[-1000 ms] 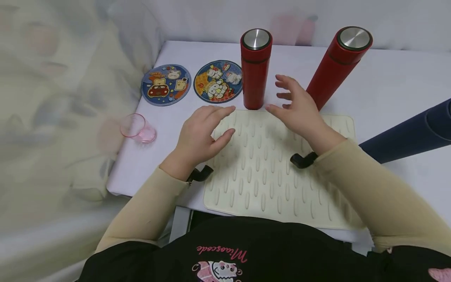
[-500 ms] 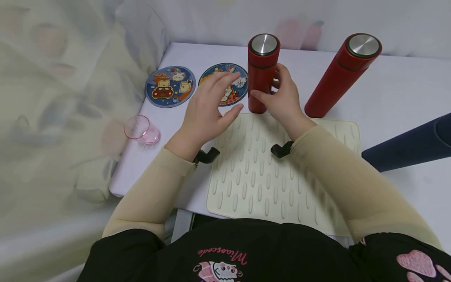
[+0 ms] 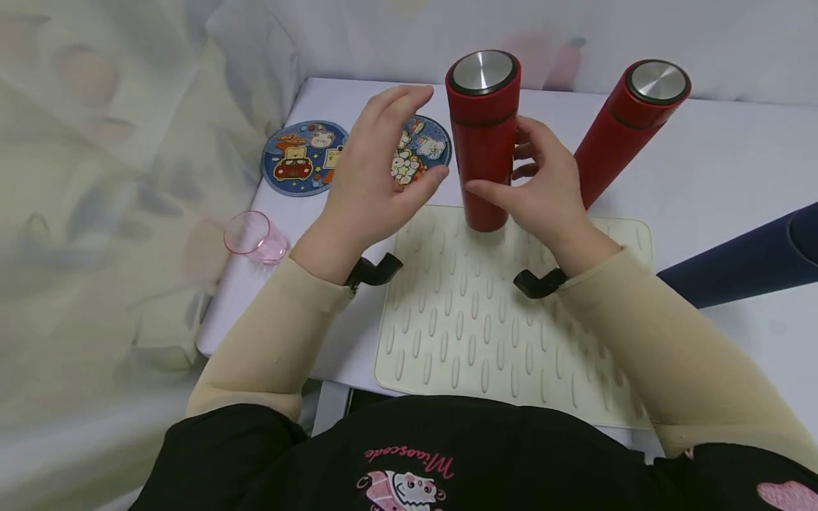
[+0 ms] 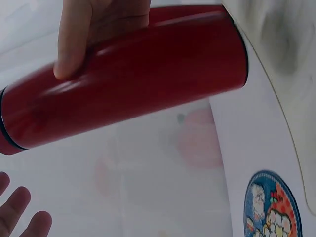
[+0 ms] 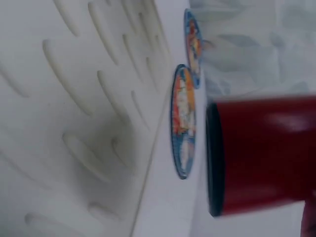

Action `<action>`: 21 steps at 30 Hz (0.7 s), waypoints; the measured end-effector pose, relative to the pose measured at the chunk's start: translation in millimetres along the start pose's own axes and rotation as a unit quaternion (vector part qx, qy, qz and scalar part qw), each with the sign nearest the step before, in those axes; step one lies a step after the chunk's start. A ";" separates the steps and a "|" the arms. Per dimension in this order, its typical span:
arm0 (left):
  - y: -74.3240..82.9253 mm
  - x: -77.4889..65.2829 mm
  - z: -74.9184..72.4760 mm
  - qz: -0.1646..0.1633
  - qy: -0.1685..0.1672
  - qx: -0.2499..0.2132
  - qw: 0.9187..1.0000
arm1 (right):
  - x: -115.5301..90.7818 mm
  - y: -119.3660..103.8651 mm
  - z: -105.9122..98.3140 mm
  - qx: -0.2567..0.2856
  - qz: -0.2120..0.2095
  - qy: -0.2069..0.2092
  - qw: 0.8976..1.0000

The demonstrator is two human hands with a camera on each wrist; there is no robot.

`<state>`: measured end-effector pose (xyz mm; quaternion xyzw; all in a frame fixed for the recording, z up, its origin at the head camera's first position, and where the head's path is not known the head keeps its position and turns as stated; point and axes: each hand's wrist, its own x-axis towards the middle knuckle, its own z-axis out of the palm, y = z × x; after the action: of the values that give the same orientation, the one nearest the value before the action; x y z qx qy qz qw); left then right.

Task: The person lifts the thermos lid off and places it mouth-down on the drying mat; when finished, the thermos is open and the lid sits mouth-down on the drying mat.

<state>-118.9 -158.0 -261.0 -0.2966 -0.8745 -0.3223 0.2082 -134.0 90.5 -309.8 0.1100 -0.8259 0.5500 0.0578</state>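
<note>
A red thermos [image 3: 481, 152] with a steel-topped lid is gripped by my right hand [image 3: 546, 181], the thumb across its front and the fingers round its right side. In the right wrist view the thermos's dark base [image 5: 215, 160] is lifted off the table, close to the cream ridged mat [image 5: 64, 108]. My left hand [image 3: 371, 167] is raised left of the thermos, fingers spread and relaxed, touching nothing. Its fingertips [image 4: 39, 224] show at the lower left of the left wrist view. Behind the left hand, a round cartoon coaster [image 3: 427, 145] is partly hidden.
A second red thermos [image 3: 623, 131] stands to the right, behind my right hand. A dark blue cylinder [image 3: 748, 255] is at the far right. Another round coaster [image 3: 297, 160] lies at the back left, and a pink clear glass [image 3: 258, 240] stands near the table's left edge.
My right hand has reached left, taken hold of the red thermos and lifted it, bringing it nearer over the mat's back edge. The left hand has moved up and forward beside it.
</note>
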 end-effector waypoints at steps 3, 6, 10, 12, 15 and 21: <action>8.6 -8.9 -3.9 0.008 -0.009 -0.035 0.999 | -23.1 -5.1 -13.8 -0.020 -0.010 -0.033 0.999; 18.5 -15.9 -9.4 0.019 -0.034 -0.082 0.996 | -45.7 -6.2 -25.0 -0.021 -0.036 -0.070 0.997; 34.8 -17.2 -18.3 0.025 -0.092 -0.150 0.984 | -70.3 -5.9 -35.9 -0.018 -0.067 -0.111 0.991; 42.7 -16.9 -21.7 0.035 -0.126 -0.176 0.976 | -80.4 -6.2 -39.1 -0.023 -0.075 -0.125 0.989; 53.3 -17.6 -24.3 0.079 -0.170 -0.180 0.966 | -92.1 -8.2 -43.1 -0.048 -0.096 -0.139 0.984; 70.4 -25.1 -24.6 0.162 -0.221 -0.172 0.946 | -106.9 -11.4 -52.2 -0.124 -0.179 -0.157 0.963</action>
<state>-50.2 -141.2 -226.6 -0.5298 -0.7696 -0.3564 0.0049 -29.0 147.0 -302.5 0.3332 -0.8530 0.4000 0.0382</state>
